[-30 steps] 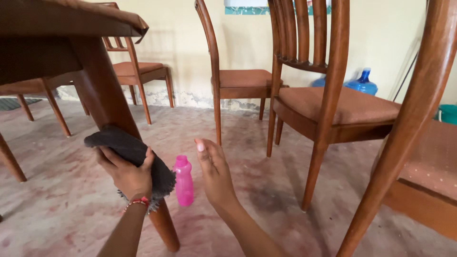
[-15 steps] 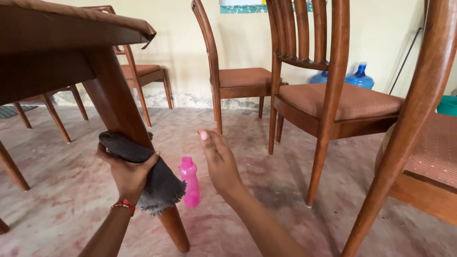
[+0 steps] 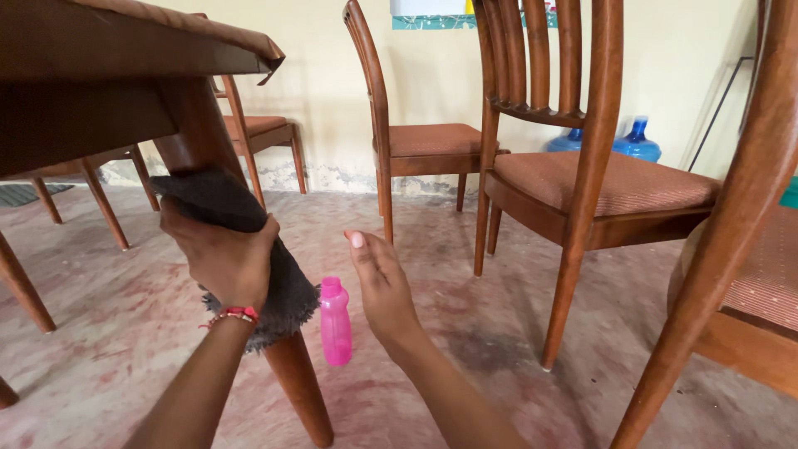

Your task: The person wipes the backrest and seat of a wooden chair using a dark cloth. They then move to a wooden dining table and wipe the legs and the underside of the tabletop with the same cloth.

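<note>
- I see my left hand (image 3: pixel 223 259) clamped around a dark grey frayed cloth (image 3: pixel 249 249), its fingers (image 3: pixel 259 234) curled over the top of the fabric and pressing it against the slanted brown wooden table leg (image 3: pixel 291 382).
- The cloth wraps the leg well above the floor, just below where the leg meets the underside of the brown wooden tabletop (image 3: pixel 125 50); its ragged lower edge hangs past my wrist.
- A red beaded bracelet (image 3: pixel 234 314) sits on my left wrist.
- My right hand (image 3: pixel 381 283) holds nothing. It is flat and edge-on, fingers straight and close together, thumb uppermost, hovering in the air to the right of the leg.
- A small pink plastic bottle with a pink cap (image 3: pixel 335 321) stands upright on the mottled reddish concrete floor (image 3: pixel 125 349). It is between the table leg and my right hand, just beside the cloth's fringe. I cannot tell whether either hand touches it; the right palm appears just clear of it.
- To the right stands a brown wooden slat-back chair with an orange-brown cushioned seat (image 3: pixel 607 183); a second chair of the same kind (image 3: pixel 428 140) stands further back against the cream wall (image 3: pixel 324 91).
- Two blue plastic water jugs (image 3: pixel 636 145) sit on the floor at the wall behind the nearer chair.
- A curved wooden chair post (image 3: pixel 731 233) fills the right edge of the head view.
</note>
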